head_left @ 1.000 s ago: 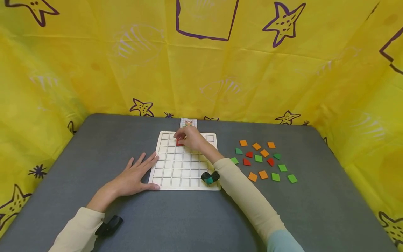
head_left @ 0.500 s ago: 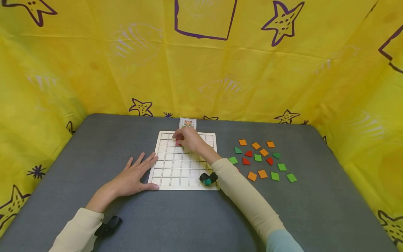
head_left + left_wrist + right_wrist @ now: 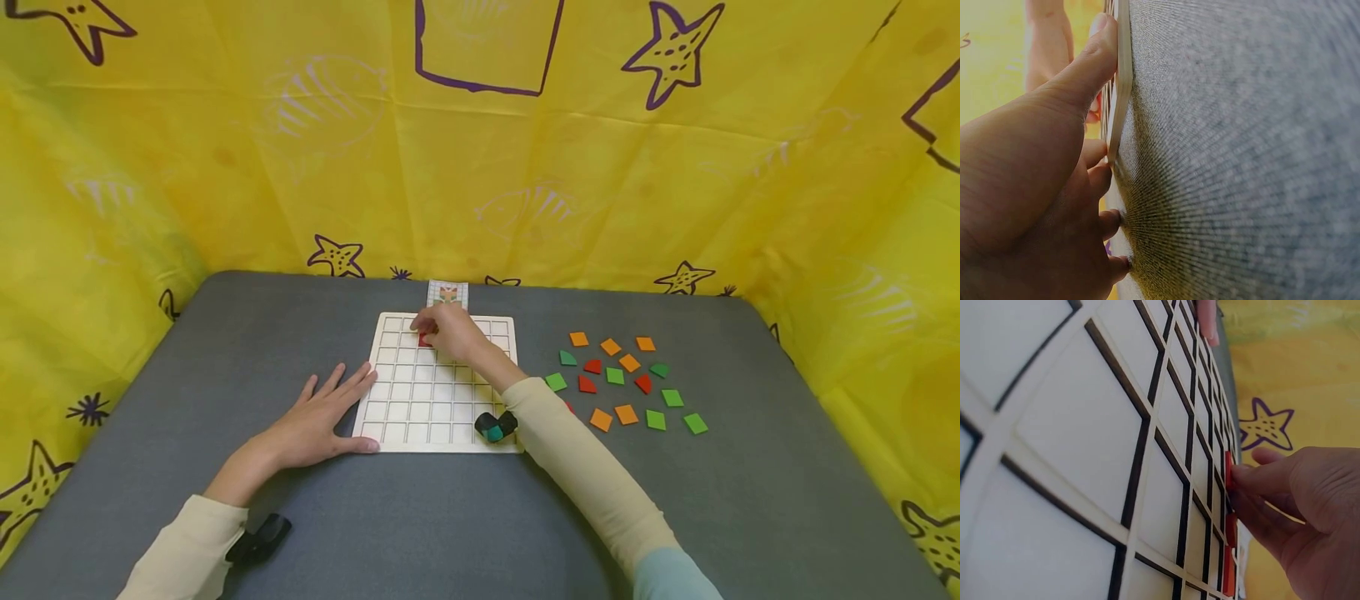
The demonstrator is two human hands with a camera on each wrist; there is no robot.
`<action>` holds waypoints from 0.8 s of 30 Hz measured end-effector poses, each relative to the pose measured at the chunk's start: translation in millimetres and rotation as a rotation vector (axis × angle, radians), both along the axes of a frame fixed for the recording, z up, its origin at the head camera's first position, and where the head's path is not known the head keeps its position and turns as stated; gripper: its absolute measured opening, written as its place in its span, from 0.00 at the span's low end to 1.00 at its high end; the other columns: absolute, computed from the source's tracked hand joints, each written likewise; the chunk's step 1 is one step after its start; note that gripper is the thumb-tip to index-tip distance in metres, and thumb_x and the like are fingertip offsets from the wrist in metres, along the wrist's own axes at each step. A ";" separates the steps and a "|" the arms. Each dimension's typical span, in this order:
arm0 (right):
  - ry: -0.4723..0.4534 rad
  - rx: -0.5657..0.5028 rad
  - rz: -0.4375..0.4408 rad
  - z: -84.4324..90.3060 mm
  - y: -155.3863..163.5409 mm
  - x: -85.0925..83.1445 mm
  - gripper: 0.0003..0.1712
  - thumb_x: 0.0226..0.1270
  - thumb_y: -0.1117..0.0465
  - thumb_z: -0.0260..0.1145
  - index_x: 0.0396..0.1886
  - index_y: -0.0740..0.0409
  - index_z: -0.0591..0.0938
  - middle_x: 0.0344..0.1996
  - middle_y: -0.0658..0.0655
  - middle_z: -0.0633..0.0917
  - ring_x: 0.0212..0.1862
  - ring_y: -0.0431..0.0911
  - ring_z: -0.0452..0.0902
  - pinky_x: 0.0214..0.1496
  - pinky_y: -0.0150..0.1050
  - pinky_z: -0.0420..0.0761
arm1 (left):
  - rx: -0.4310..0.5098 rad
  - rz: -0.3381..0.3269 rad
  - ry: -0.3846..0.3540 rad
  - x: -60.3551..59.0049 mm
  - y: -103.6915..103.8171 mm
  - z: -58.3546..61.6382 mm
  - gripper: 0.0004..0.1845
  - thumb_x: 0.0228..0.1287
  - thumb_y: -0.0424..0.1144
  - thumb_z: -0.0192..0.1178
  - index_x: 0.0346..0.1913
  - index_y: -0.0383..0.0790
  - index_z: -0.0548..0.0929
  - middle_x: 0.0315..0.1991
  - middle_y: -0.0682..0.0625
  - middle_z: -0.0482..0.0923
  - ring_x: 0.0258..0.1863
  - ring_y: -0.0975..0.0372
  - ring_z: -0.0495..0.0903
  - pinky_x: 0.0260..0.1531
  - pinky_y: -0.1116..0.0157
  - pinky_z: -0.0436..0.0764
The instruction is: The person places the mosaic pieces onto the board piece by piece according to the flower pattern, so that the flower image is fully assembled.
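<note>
A white gridded board lies on the grey table. My left hand rests at its left edge with fingers spread, the thumb on the near-left corner. In the left wrist view, the left thumb lies along the board's rim. Over the board's far part, my right hand pinches a small red tile at the grid. The right wrist view has the thumb against the red tile, while the other fingertips are partly hidden. Two more red pieces sit in cells beside it.
Several loose orange, green and red tiles are scattered right of the board. A printed pattern card lies behind it, partly covered by the right hand. Yellow patterned cloth hangs around the table. Dark wrist cameras sit on both arms.
Both hands stay in nearly the same place. The red tile at the right fingers looked paler half a second ago and is a deeper red now.
</note>
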State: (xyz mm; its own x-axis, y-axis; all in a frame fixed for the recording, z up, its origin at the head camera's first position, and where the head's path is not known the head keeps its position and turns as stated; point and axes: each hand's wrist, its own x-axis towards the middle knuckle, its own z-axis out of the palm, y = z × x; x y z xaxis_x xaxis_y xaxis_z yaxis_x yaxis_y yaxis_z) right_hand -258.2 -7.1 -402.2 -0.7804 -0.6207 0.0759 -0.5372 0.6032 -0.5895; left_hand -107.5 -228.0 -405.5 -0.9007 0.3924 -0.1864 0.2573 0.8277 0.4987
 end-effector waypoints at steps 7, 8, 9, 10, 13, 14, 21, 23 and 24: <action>0.006 -0.021 0.009 -0.1 1.0 0.8 0.11 0.63 0.73 0.67 0.44 0.61 0.86 0.35 0.55 0.87 0.40 0.43 0.81 0.43 0.28 0.78 | -0.001 -0.002 0.005 0.5 0.6 0.4 0.57 0.53 0.68 0.64 0.78 0.41 0.53 0.78 0.43 0.45 0.75 0.37 0.38 0.66 0.34 0.34; 0.005 -0.028 0.014 0.0 1.5 1.0 0.11 0.63 0.73 0.67 0.43 0.61 0.87 0.35 0.55 0.87 0.39 0.43 0.81 0.43 0.28 0.78 | -0.002 -0.002 0.006 0.8 0.7 0.6 0.57 0.53 0.68 0.64 0.78 0.41 0.54 0.78 0.42 0.46 0.75 0.37 0.38 0.66 0.34 0.34; 0.007 -0.034 0.019 0.2 2.3 1.2 0.10 0.63 0.73 0.67 0.43 0.61 0.87 0.35 0.54 0.87 0.39 0.43 0.81 0.43 0.28 0.78 | -0.001 -0.002 0.009 0.8 1.1 0.9 0.57 0.53 0.68 0.64 0.77 0.41 0.54 0.78 0.42 0.46 0.75 0.37 0.38 0.66 0.34 0.34; 0.008 -0.040 0.025 0.5 3.0 1.2 0.10 0.64 0.72 0.67 0.43 0.61 0.86 0.35 0.54 0.87 0.40 0.43 0.81 0.44 0.28 0.78 | -0.001 -0.001 0.010 0.9 1.1 1.0 0.57 0.53 0.68 0.64 0.77 0.41 0.54 0.78 0.42 0.46 0.75 0.37 0.39 0.66 0.33 0.34; 0.017 -0.054 0.037 2.8 7.1 0.3 0.09 0.66 0.69 0.66 0.44 0.62 0.86 0.36 0.54 0.87 0.40 0.43 0.81 0.44 0.29 0.78 | 0.001 0.002 0.012 0.7 1.5 0.7 0.57 0.52 0.68 0.64 0.77 0.41 0.54 0.78 0.41 0.47 0.75 0.36 0.39 0.66 0.33 0.34; 0.015 -0.058 0.036 4.5 9.6 0.3 0.09 0.67 0.68 0.66 0.45 0.62 0.86 0.37 0.54 0.87 0.41 0.44 0.81 0.44 0.30 0.78 | -0.002 0.003 0.008 0.6 2.1 0.2 0.57 0.52 0.68 0.64 0.77 0.41 0.54 0.78 0.42 0.46 0.75 0.37 0.38 0.66 0.34 0.34; 0.057 -0.071 0.051 19.7 31.3 -2.5 0.11 0.67 0.69 0.65 0.47 0.65 0.85 0.39 0.57 0.87 0.43 0.46 0.83 0.47 0.33 0.80 | -0.005 0.000 0.006 0.0 2.4 -0.5 0.57 0.52 0.68 0.65 0.77 0.41 0.54 0.78 0.42 0.46 0.75 0.37 0.38 0.66 0.34 0.34; 0.061 -0.076 0.060 23.2 38.2 -3.3 0.11 0.67 0.70 0.65 0.48 0.66 0.85 0.40 0.58 0.87 0.43 0.47 0.83 0.47 0.34 0.81 | -0.010 0.003 0.006 0.0 1.9 -0.3 0.57 0.52 0.68 0.65 0.78 0.41 0.54 0.78 0.42 0.46 0.75 0.37 0.38 0.66 0.34 0.34; 0.063 -0.074 0.063 24.6 41.9 -3.5 0.11 0.67 0.70 0.65 0.48 0.66 0.85 0.40 0.58 0.87 0.43 0.47 0.83 0.47 0.34 0.81 | -0.013 0.004 0.008 0.3 1.9 -0.1 0.57 0.51 0.68 0.65 0.77 0.41 0.54 0.78 0.42 0.46 0.75 0.37 0.38 0.66 0.34 0.34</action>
